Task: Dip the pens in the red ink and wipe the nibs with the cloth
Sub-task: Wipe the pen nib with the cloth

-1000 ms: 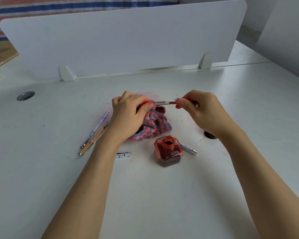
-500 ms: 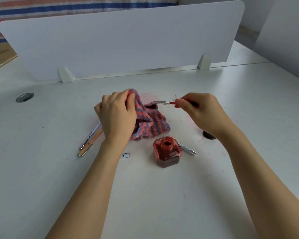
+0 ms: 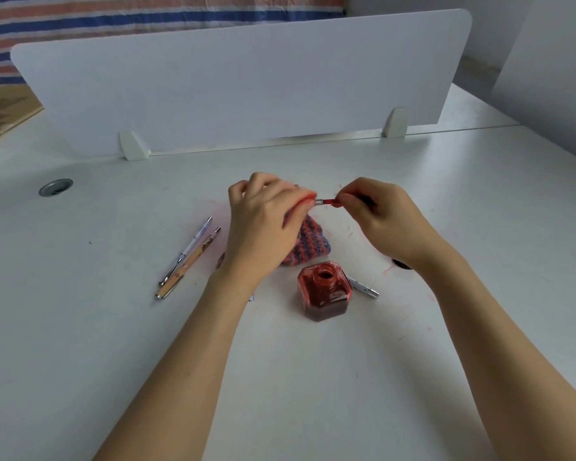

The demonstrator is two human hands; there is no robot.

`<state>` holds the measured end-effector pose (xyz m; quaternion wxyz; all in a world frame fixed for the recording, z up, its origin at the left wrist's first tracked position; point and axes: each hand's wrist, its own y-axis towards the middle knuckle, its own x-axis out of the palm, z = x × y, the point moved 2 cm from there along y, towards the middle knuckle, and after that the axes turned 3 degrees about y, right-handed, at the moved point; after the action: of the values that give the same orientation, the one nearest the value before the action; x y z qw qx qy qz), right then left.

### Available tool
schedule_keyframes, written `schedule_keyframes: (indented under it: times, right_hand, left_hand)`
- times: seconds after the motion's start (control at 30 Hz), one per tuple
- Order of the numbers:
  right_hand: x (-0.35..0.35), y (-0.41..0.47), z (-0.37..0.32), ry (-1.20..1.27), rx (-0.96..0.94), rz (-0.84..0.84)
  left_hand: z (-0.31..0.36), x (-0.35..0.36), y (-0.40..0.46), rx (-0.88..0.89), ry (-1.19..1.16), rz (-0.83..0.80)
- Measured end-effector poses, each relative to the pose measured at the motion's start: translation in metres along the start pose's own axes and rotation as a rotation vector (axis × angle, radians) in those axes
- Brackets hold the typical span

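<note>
The left hand (image 3: 263, 224) is curled over the striped cloth (image 3: 308, 241), its thumb and fingers bunching the fabric up around the front end of the pen (image 3: 326, 201) — the nib itself is hidden inside the fold, so only a short silver collar and a red stretch of barrel show between the two hands. The right hand (image 3: 383, 217) pinches the pen's back part between thumb and forefinger, the other fingers curled in beneath, and holds it roughly level above the white desk (image 3: 80, 327). The lower part of the cloth spills out under the left hand onto the desk, just behind the open bottle of red ink (image 3: 325, 291), which stands upright between the forearms. A silver pen part (image 3: 363, 287) lies touching or just beside the bottle on its right. Two more pens (image 3: 190, 257) lie side by side well to the left, and a small dark cap (image 3: 401, 263) peeks out under the right wrist — faint red smears mark the desk around the cloth
</note>
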<state>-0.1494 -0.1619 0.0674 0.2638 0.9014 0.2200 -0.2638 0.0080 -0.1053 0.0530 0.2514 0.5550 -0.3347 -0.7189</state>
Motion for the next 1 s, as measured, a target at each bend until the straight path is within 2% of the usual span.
schedule_keyframes:
  times: [0.1,0.23,0.3,0.43,0.53,0.73,0.87,1.0]
  right_hand:
    - [0.001,-0.002,-0.004,0.004,-0.016,0.040]
    - [-0.001,-0.014,-0.005,0.004,0.000,0.233]
    - [-0.001,-0.027,-0.001,-0.060,0.013,0.276]
    - [0.005,-0.062,0.020,-0.292,0.047,0.073]
    - [0.008,-0.081,0.028,-0.331,0.102,-0.075]
    - [0.015,-0.085,0.025,-0.388,0.111,-0.029]
    - [0.012,-0.091,0.027,-0.226,0.187,0.118]
    - [0.006,-0.100,0.024,-0.045,0.113,0.204]
  left_hand:
    - [0.000,-0.001,0.001,-0.022,-0.010,0.009]
    - [-0.001,-0.013,-0.003,-0.162,-0.091,0.057]
    - [-0.003,-0.020,-0.012,-0.229,-0.131,0.069]
    - [-0.006,-0.030,-0.032,-0.273,-0.146,0.059]
    - [-0.004,-0.035,-0.051,-0.279,-0.167,0.048]
    - [0.010,-0.042,-0.075,-0.258,-0.271,-0.028]
    - [0.012,-0.049,-0.093,-0.217,-0.276,-0.049]
    - [0.006,-0.050,-0.098,-0.220,-0.259,-0.089]
